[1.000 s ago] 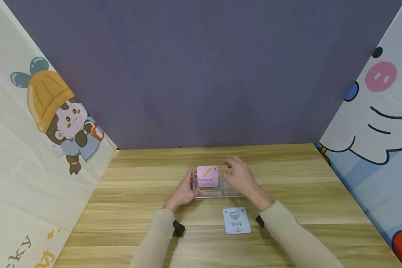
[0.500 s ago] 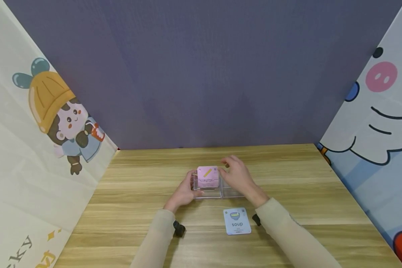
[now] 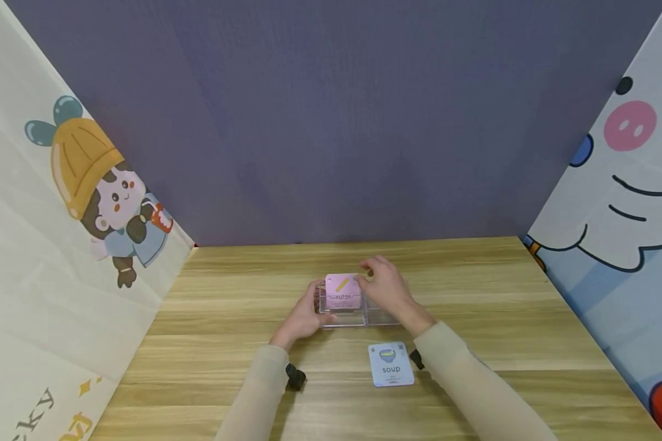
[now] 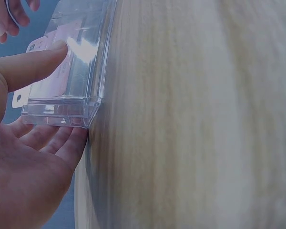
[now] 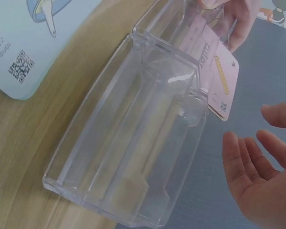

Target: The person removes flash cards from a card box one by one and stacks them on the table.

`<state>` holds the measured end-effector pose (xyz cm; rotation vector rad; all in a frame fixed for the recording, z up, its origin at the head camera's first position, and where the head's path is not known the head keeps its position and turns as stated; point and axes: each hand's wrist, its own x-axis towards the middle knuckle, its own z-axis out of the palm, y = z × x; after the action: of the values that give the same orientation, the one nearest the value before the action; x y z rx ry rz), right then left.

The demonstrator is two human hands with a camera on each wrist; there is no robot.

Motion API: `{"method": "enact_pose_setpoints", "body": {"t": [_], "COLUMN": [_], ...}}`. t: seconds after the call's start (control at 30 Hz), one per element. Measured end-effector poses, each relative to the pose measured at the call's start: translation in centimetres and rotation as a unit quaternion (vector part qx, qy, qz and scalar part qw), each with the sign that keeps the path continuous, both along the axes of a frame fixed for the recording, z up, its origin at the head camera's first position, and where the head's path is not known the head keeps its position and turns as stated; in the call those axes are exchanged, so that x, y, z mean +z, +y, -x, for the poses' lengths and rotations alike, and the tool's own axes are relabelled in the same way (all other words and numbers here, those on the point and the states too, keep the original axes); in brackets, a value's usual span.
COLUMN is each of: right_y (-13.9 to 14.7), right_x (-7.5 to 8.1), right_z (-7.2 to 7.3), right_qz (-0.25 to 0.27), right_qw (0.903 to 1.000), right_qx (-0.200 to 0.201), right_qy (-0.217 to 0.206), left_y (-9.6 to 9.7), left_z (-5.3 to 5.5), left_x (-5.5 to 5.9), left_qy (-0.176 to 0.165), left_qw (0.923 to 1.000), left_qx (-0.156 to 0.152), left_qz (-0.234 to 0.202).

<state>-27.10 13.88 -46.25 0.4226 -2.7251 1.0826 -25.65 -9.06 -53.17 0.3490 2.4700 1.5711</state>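
Observation:
A clear plastic two-compartment box (image 3: 349, 320) sits on the wooden table, its right compartment (image 5: 119, 143) bare in the right wrist view. In its left compartment stands a pink card (image 3: 342, 284) with a yellow ruler picture, backed by at least one more card (image 5: 221, 113). My left hand (image 3: 302, 315) grips the box's left end, thumb over the front wall, fingers at the end wall. Beside the pink card's upper right edge is my right hand (image 3: 388, 286); in the right wrist view its loosely bent fingers (image 5: 236, 167) hold nothing and stand apart from the card.
A pale blue card (image 3: 391, 364) with a bowl picture and the word "soup" lies flat in front of the box. Behind the wooden table (image 3: 209, 318) rises a dark grey-blue panel (image 3: 331, 135). Printed cloths (image 3: 33, 245) border both sides.
My right hand has moved slightly left, from over the right compartment to the pink card's edge. The left hand, box and cards stay put.

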Motion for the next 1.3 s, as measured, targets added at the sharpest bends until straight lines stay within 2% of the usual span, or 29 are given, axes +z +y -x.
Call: {"method": "enact_pose_setpoints", "body": {"t": [0.17, 0.5, 1.13, 1.3], "right_y": [-0.3, -1.2, -2.1, -2.2], "right_x": [-0.5, -1.1, -1.6, -1.7], "right_z": [0.4, 1.3, 1.5, 1.5], "right_qz": [-0.016, -0.017, -0.037, -0.041], "right_qw": [0.9998, 0.9998, 0.9982, 0.9981], "right_qx": [-0.008, 0.0, -0.003, -0.003], "right_qy": [-0.007, -0.007, -0.046, -0.046], "left_y": [0.0, 0.0, -0.2, -0.2], "left_z": [-0.1, 0.0, -0.1, -0.1], "left_x": [0.1, 0.2, 0.2, 0.3], "left_qy": [-0.004, -0.001, -0.004, -0.005], "left_qw": [1.0, 1.0, 1.0, 1.0], "left_qx": [0.001, 0.0, -0.002, 0.0], "left_qz": [0.002, -0.001, 0.003, 0.006]}}
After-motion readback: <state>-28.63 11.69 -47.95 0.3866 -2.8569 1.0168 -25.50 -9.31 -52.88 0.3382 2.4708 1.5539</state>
